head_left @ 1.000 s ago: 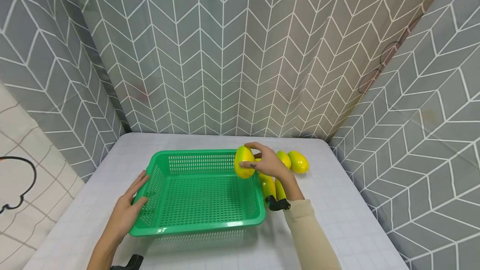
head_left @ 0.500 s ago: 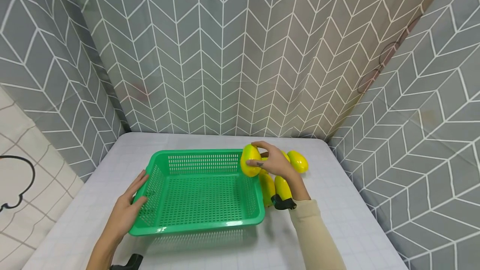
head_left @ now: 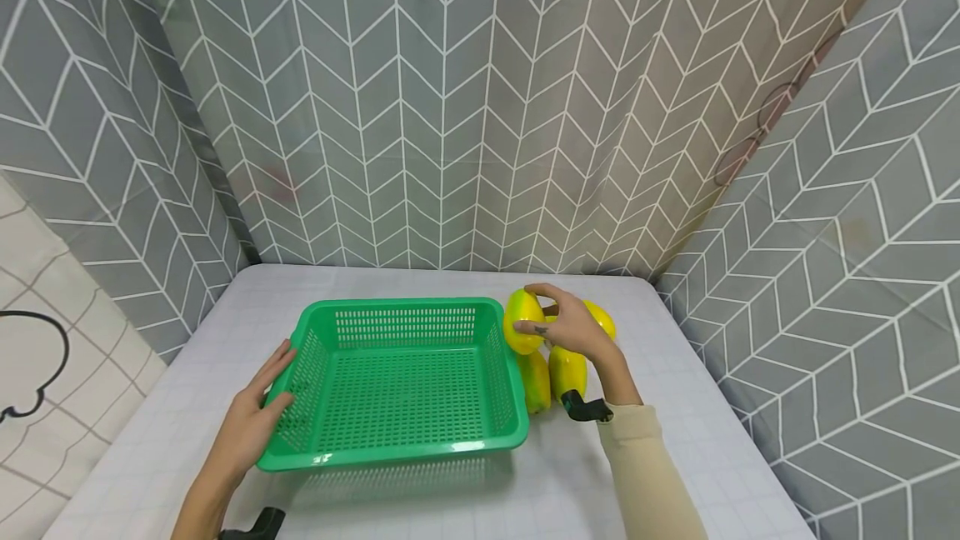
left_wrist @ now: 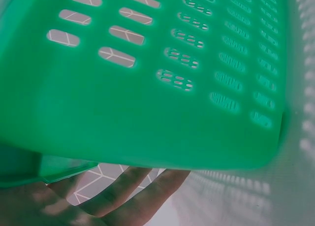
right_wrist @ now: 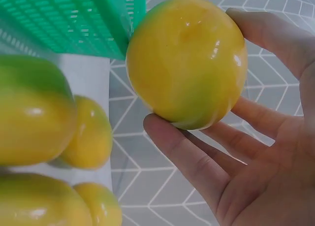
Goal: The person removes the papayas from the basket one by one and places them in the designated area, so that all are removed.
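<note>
My right hand [head_left: 572,327] pinches a yellow-green mango [head_left: 522,322] between thumb and fingertips, holding it up just right of the green basket's right rim. In the right wrist view the held mango [right_wrist: 187,63] fills the upper middle, with the thumb and fingers on opposite sides of it. Along the left rim of the green plastic basket [head_left: 390,454] lies my left hand [head_left: 251,423], its fingers straight and touching the side. The left wrist view shows those fingers [left_wrist: 147,199] beside the slotted basket wall [left_wrist: 147,117]. Nothing lies inside the basket.
Right of the basket, a mango [head_left: 535,383] and another mango [head_left: 567,372] lie on the white table [head_left: 675,440]. A further mango [head_left: 603,319] sits behind my right hand, partly hidden. A grey patterned curtain [head_left: 450,148] hangs behind the table.
My right hand has carried the mango rightward, from over the basket's right rim to just beside it. The left hand and basket have hardly moved.
</note>
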A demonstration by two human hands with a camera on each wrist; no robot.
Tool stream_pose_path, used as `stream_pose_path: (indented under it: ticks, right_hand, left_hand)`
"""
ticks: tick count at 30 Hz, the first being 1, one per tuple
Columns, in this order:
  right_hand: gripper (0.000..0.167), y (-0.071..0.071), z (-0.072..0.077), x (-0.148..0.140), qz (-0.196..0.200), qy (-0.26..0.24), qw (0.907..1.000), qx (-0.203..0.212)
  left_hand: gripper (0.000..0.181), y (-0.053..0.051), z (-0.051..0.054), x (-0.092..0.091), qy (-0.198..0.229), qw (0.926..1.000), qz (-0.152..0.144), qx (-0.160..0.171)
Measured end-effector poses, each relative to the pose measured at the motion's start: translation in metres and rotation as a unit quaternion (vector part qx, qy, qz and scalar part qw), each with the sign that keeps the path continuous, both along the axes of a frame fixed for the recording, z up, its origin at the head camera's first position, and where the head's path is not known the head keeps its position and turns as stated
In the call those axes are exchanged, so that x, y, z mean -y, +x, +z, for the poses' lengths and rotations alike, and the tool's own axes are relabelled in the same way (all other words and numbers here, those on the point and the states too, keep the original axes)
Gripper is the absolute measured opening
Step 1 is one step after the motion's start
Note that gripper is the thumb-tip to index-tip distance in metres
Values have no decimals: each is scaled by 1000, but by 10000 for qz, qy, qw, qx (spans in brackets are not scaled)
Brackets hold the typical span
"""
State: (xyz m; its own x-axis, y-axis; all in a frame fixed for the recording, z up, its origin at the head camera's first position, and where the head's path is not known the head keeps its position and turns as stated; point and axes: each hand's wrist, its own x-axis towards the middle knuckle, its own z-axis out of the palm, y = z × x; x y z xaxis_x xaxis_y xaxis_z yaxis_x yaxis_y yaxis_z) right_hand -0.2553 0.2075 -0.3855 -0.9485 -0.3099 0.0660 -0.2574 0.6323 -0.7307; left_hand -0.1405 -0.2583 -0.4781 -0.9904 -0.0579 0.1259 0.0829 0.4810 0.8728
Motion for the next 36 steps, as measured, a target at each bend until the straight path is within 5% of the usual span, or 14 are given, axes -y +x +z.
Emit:
stream_pose_path:
  ticks: [36]
  right_hand:
    - [81,17,-24,-91,-932,591,9936,243]
  left_hand:
    - [66,1,-2,0,-40,10000,14,-52]
